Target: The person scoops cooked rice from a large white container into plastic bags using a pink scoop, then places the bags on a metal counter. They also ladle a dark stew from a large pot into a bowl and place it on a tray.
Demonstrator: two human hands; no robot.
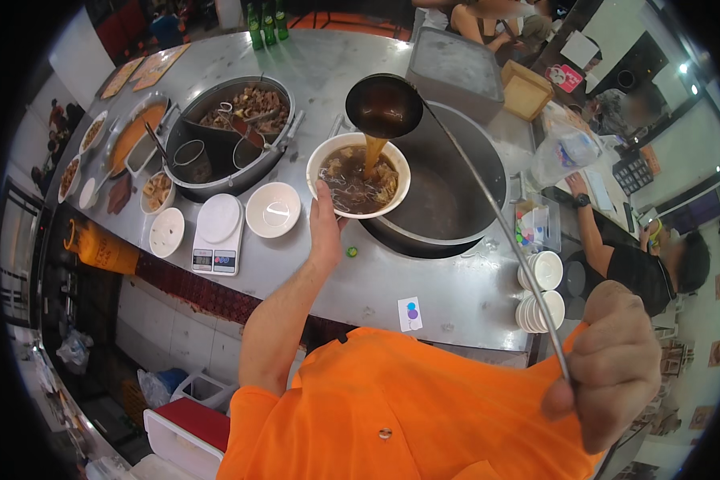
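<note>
My left hand [326,231] grips the near-left side of a white bowl [314,165], partly over the rim of a large metal pot [480,234]. Brown broth with noodles and pieces of food [351,189] fills much of the bowl. At the right, my right hand [615,366] is closed around the end of a long ladle handle [498,207]. The dark ladle head [384,102] tilts above the bowl, and broth streams from it into the bowl. Dark liquid shows inside the pot, under some haze.
Left of the bowl are an empty white bowl [273,210], a digital kitchen scale [216,240] and a divided pot of meat [249,105]. Stacked small bowls [543,270] stand at the counter's right end. A person in black [630,264] sits at a desk beyond.
</note>
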